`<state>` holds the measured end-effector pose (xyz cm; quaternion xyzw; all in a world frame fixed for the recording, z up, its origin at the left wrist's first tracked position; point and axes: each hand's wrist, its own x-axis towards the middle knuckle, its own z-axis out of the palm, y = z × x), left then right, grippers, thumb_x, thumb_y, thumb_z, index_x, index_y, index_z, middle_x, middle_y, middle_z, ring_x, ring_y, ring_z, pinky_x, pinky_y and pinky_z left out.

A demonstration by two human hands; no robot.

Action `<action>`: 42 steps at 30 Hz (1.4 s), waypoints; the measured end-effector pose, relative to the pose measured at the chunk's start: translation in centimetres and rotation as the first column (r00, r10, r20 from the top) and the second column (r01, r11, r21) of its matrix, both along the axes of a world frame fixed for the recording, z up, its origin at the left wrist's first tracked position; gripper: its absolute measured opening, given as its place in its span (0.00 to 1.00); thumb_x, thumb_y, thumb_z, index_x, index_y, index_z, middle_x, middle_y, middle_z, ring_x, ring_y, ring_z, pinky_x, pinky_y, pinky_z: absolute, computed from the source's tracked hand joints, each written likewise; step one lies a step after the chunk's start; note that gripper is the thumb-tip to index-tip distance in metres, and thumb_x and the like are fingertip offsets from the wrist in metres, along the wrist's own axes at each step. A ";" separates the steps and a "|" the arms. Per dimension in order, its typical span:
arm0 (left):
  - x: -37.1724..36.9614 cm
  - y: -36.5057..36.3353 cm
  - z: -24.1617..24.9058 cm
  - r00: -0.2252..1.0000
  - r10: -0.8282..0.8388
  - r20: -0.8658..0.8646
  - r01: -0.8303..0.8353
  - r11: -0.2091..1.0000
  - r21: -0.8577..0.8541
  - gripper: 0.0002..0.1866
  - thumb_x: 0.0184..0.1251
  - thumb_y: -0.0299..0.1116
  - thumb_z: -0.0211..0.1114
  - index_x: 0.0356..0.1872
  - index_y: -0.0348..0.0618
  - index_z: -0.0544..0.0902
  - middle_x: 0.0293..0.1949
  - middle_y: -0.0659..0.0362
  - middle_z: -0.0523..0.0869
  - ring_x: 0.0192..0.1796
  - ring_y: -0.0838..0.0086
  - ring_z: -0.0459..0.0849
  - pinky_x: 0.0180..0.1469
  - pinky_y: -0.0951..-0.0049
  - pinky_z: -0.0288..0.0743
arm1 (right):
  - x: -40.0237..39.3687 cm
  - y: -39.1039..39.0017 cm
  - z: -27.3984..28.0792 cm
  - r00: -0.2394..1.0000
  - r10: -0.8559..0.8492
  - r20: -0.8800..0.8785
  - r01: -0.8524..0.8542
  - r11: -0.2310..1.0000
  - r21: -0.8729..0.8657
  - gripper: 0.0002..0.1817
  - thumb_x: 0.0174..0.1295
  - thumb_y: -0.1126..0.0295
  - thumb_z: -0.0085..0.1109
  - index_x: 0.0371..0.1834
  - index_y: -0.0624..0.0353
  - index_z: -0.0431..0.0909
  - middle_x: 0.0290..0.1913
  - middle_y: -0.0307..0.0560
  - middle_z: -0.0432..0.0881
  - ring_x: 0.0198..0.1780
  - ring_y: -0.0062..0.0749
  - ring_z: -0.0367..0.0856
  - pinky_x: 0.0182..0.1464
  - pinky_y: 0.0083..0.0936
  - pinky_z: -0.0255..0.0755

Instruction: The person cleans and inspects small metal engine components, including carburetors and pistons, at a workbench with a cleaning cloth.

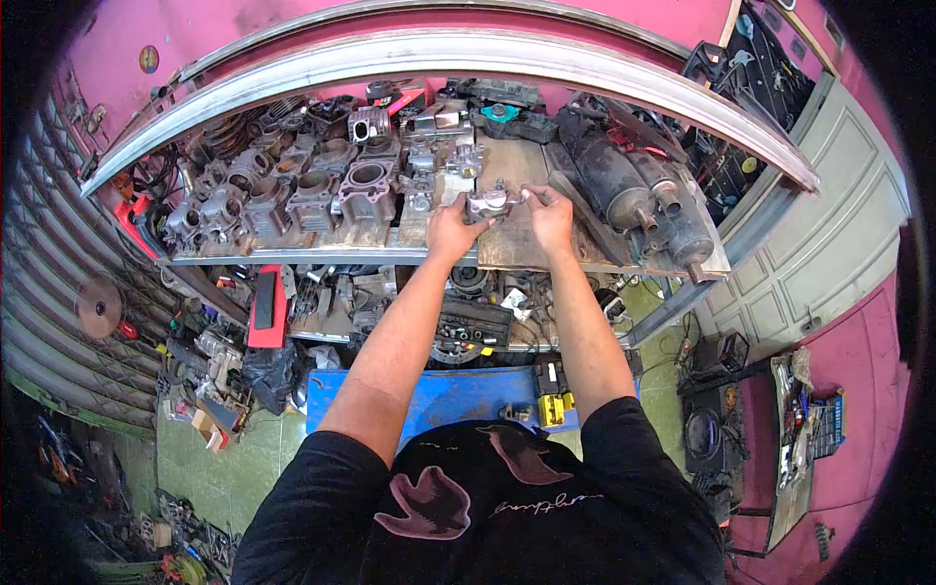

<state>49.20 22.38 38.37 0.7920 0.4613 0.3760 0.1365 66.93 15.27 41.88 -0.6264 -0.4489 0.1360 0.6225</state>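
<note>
A small silver metal engine part (489, 203), which looks like a carburetor, is between my hands over the shelf's wooden board (512, 252). My left hand (453, 234) grips its left side, with the thumb along the lower edge. At its right end, the fingers of my right hand (551, 219) are pinched together on it. Just behind my left hand lie similar small metal parts (465, 161). Further left on the shelf stands an engine cylinder block (368, 185) with a round bore. Whether the held part touches the board cannot be made out.
Several more cylinder blocks (314, 195) line the shelf's left side. Dark exhaust mufflers (609, 175) lie on the right. A metal beam (448, 47) spans the shelf above my hands. Below are a cluttered lower shelf and a blue surface (419, 400) with a yellow object (552, 409).
</note>
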 end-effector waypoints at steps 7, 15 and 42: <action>0.1 0.3 -0.1 0.999 -0.011 -0.041 0.009 0.999 -0.045 0.44 0.49 0.61 0.79 0.64 0.44 0.80 0.40 0.41 0.89 0.47 0.46 0.88 0.51 0.50 0.80 | 2.2 1.9 -3.1 0.983 -0.056 0.174 0.070 0.995 -0.075 0.09 0.64 0.70 0.70 0.45 0.59 0.90 0.39 0.49 0.92 0.40 0.30 0.89 0.48 0.26 0.78; 0.2 0.5 -0.7 0.999 -0.009 -0.032 0.007 0.999 -0.044 0.42 0.49 0.61 0.79 0.61 0.43 0.80 0.41 0.41 0.89 0.48 0.47 0.88 0.52 0.49 0.78 | 1.7 2.2 -2.9 0.980 0.030 0.197 -0.049 0.995 0.090 0.07 0.64 0.73 0.68 0.44 0.56 0.90 0.40 0.53 0.90 0.43 0.40 0.89 0.51 0.30 0.78; -1.3 0.5 2.0 0.998 0.061 0.005 -0.060 0.997 -0.041 0.37 0.58 0.41 0.78 0.68 0.44 0.75 0.48 0.37 0.84 0.51 0.41 0.83 0.54 0.46 0.78 | -3.1 2.4 -1.6 0.979 -0.025 0.202 0.011 0.998 0.066 0.07 0.62 0.75 0.70 0.39 0.65 0.83 0.37 0.58 0.90 0.41 0.44 0.92 0.44 0.33 0.81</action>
